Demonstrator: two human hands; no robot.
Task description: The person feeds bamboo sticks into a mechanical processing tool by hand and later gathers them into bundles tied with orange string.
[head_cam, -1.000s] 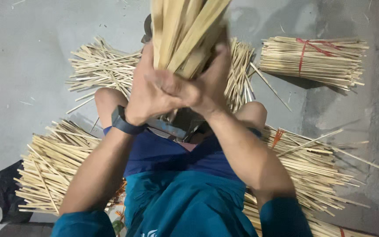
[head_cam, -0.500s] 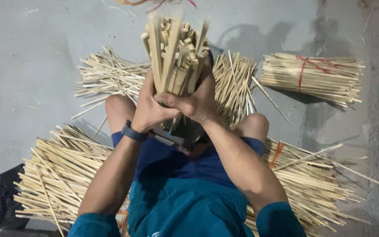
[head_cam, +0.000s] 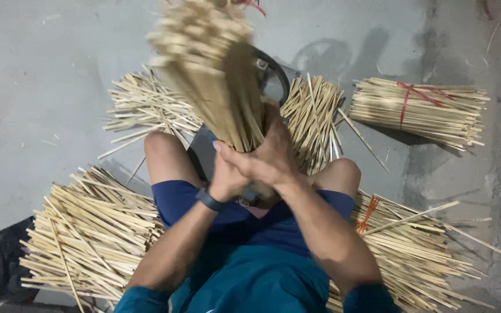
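Both hands clasp the lower end of a thick bundle of pale bamboo sticks (head_cam: 213, 69), held upright and leaning toward the left, its top blurred. My right hand (head_cam: 271, 159) wraps over the front of the bundle. My left hand (head_cam: 227, 177), with a dark watch on its wrist, grips beneath and beside it. I sit on the floor with my knees apart, in blue shorts and a teal shirt.
Loose stick piles lie on the grey concrete floor: one at the lower left (head_cam: 88, 232), one at the lower right (head_cam: 418, 255), two behind my knees (head_cam: 140, 107). A bundle tied with red string (head_cam: 421, 110) lies at the upper right. A dark round object (head_cam: 273, 75) sits behind the held bundle.
The held bundle has tipped from upright toward the left and risen closer to the camera. My hands have shifted slightly right and stay clasped on it.
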